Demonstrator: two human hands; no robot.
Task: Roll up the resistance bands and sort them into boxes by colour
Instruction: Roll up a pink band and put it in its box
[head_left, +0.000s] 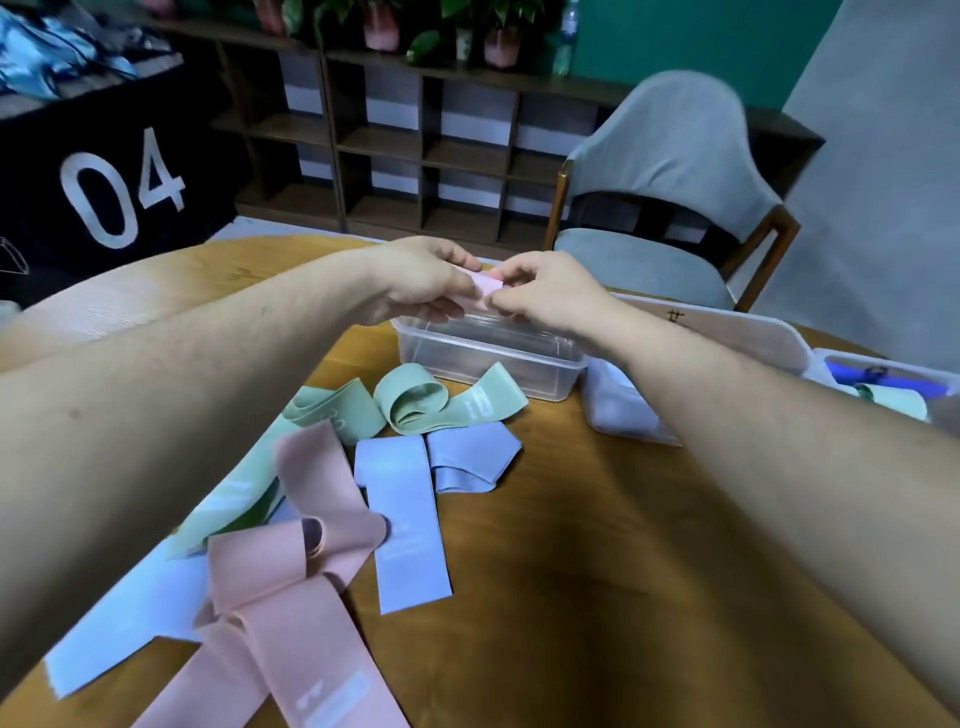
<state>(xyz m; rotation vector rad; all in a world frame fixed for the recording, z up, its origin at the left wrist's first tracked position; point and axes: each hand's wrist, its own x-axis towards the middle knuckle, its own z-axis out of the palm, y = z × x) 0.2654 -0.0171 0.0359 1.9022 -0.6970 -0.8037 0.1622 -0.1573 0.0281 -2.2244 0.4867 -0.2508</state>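
Both hands meet at about 12 o'clock over the table (597, 519), above the far rim of a clear box (488, 358). The left hand (421, 283) and the right hand (545, 296) each pinch a small pink roll (483, 283) held between them, fingers curled round its ends (most of the roll is hidden by the fingers). Whether anything lies in the clear box cannot be told. At 7 o'clock from the box lies a loose heap of bands: two green bands (441, 400) nearest the box, one partly coiled; two lilac bands (405, 514) just below them; pink bands (291, 582) overlapping toward 7 o'clock; and a pale blue band (130, 613) under them at the table's edge. At 3 o'clock from the clear box a white lid (727, 332) leans, with another box (883, 379) beyond it holding a blue and a green roll. A grey chair (670, 171) stands at 1 o'clock behind the table.
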